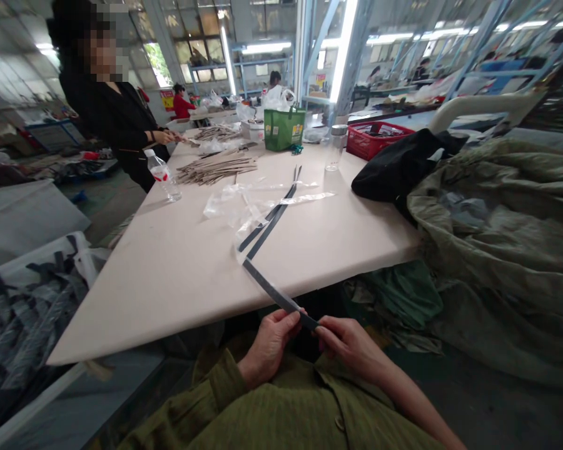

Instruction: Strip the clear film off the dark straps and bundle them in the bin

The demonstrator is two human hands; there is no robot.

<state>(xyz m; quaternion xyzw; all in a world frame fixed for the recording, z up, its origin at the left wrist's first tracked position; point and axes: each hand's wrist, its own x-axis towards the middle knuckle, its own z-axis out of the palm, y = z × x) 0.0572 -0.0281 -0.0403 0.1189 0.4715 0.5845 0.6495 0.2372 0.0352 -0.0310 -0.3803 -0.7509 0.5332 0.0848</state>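
Between my two hands runs a dark grey fabric strip (269, 287), its far part resting on the table (178, 269) and its near end off the table's front edge. My left hand (269, 340) pinches the strip between thumb and fingers. Close beside it, my right hand (344, 340) is closed on the strip's near end. Two more dark strips (274, 219) lie on the table ahead, partly over or under a crumpled clear plastic bag (237, 209); I cannot tell which.
Bundled brown strips (216, 167), a plastic bottle (163, 175), a green bag (284, 128), a glass jar (335, 149) and a red basket (375, 137) stand farther back. A black bag (394, 165) lies right. A person in black (117, 119) stands far left. A bin (84, 256) holds dark strips.
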